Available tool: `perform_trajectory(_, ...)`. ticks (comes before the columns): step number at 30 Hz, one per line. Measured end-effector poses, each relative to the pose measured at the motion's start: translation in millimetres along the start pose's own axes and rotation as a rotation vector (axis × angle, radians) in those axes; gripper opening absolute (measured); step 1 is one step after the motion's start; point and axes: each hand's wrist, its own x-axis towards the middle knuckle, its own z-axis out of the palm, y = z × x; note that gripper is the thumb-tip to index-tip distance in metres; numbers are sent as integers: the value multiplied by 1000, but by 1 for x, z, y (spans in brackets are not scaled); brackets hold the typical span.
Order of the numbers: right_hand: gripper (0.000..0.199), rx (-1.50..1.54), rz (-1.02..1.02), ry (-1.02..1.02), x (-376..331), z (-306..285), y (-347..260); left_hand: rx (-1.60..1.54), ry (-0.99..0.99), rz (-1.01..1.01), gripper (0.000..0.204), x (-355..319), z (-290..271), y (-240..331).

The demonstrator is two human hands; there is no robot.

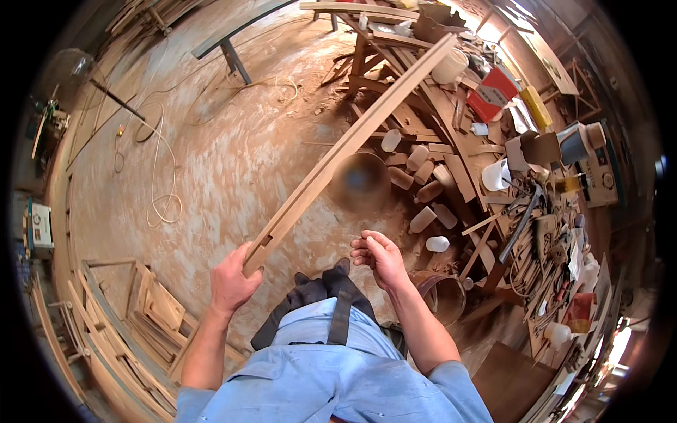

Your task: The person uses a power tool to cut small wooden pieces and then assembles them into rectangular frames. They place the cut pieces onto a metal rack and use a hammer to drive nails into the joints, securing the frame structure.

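My left hand (235,280) is wrapped round the near end of a long, squared wooden bar (349,144). A slot is cut into the bar close to that hand. From there the bar slants up and away to the right, and its far end overlaps the cluttered workbench in view; I cannot tell whether it touches. My right hand (381,258) is raised in front of my body, apart from the bar. Its fingers are curled with thumb and fingertips close together. Anything between them is too small to name.
The workbench (451,134) on the right carries a red box (496,95), a white tub (450,65), a hammer (520,224) and many tools. Several plastic bottles (422,220) and a bucket (444,296) stand below. A pale hose (169,194) crosses the floor; lumber (116,338) lies left.
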Motion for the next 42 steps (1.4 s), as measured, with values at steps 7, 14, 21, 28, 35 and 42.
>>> perform_trajectory(7,32,-113,63,-89,-4,43,13,86,66,-31,53,-45,-15,-20)
perform_trajectory(14,42,162,19,-377,3,116,21,-27,-4,-118,52,-103,-30,-21)
perform_trajectory(21,40,138,169,-410,7,142,30,-67,21,-177,52,-144,-34,-28)
perform_trajectory(28,35,242,183,-344,34,132,18,76,-2,-240,46,-106,-49,-14)
perform_trajectory(35,35,253,203,-468,53,128,11,207,255,-276,45,-111,-40,-3)
perform_trajectory(42,41,345,386,-544,79,127,-3,213,286,-324,40,-110,-22,-1)
